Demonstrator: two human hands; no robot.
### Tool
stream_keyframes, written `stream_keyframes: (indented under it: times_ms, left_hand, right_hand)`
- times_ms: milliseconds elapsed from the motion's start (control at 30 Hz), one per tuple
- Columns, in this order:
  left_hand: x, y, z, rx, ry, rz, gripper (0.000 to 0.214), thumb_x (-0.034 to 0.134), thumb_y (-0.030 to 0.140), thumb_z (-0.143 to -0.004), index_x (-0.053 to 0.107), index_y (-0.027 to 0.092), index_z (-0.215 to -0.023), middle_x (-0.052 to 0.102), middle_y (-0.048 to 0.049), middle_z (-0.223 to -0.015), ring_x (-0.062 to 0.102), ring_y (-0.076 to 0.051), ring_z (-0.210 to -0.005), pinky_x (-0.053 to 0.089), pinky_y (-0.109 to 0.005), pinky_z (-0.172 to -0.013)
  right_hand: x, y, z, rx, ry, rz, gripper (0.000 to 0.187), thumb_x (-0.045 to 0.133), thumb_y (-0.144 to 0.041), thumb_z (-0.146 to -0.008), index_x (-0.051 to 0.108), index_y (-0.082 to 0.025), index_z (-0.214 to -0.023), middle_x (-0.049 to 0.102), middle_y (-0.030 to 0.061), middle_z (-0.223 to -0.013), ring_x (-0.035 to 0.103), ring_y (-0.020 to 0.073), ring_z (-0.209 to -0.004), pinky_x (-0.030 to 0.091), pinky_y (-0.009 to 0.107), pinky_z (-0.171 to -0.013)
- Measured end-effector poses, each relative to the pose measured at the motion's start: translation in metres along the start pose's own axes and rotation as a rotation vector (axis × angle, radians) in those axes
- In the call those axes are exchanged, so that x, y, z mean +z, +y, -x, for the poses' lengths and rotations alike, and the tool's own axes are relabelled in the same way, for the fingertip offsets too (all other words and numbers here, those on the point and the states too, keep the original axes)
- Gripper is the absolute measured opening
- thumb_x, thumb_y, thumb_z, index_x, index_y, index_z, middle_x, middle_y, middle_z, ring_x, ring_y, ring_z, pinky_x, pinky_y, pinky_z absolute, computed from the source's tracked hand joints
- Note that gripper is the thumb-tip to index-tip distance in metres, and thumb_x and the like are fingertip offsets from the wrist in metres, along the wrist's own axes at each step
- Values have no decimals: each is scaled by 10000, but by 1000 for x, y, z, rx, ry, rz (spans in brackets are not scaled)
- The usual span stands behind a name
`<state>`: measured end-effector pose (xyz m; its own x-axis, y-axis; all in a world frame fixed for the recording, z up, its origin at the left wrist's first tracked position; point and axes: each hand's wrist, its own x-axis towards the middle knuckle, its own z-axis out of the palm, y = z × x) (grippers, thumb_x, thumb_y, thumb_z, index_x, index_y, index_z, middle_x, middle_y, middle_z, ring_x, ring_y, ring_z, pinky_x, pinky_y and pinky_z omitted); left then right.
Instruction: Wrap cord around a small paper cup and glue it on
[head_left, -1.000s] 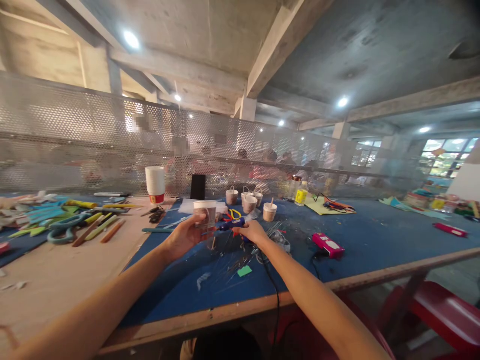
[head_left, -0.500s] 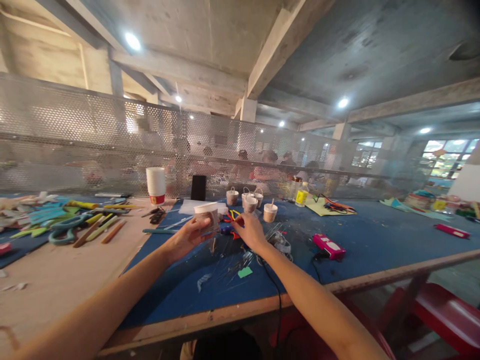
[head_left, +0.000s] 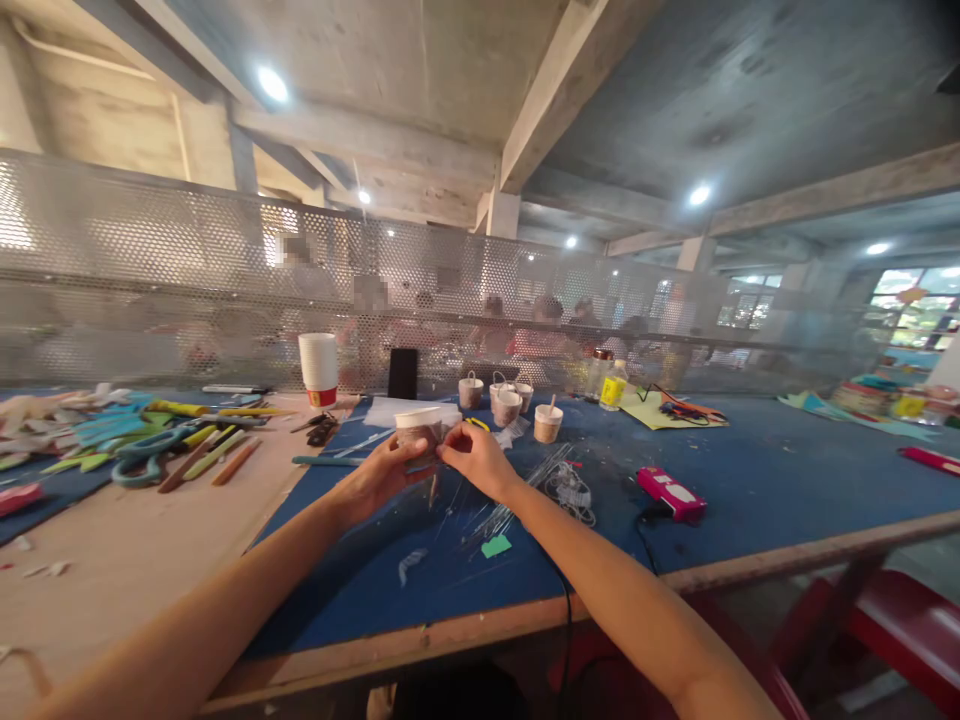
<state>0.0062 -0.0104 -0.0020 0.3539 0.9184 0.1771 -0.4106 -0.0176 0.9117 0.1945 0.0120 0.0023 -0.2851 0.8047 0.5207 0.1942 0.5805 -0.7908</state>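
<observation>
A small paper cup [head_left: 418, 424] with a white rim and a brown wrapped side is held upright above the blue mat by my left hand [head_left: 391, 460], its thumb across the front. My right hand [head_left: 474, 458] is pinched against the cup's right side. What lies between those fingertips is too small to make out. Behind the right hand, a yellow handle [head_left: 478, 424] shows in part. Further back stand several similar cups [head_left: 507, 404] with thin loops on top. A separate cup [head_left: 549, 424] with a stick in it is to their right.
Clear thin strips [head_left: 517, 500] and a grey cord bundle [head_left: 571, 490] lie right of my hands. A pink corded tool [head_left: 671, 494] is further right. Stacked white cups [head_left: 319, 368], scissors [head_left: 142, 455] and clay-coloured sticks are left. A perforated metal screen [head_left: 180, 290] stands behind the table.
My right hand has moved left and in to the cup's side, from a little apart over the coloured handles. My left hand still holds the cup. The view has shifted slightly.
</observation>
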Motion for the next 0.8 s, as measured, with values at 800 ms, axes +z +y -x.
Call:
stream_keyframes:
  times_ms: [800]
  left_hand:
    - [2, 0, 3, -64, -45, -57, 431, 745, 299, -853, 712, 204, -1273, 700, -144, -1333, 650, -336, -1211, 486, -427, -1025]
  right_hand:
    - [-14, 11, -4, 91, 93, -276, 203, 712, -398, -818, 653, -203, -821, 724, 6, -824, 690, 174, -828, 515, 277, -816]
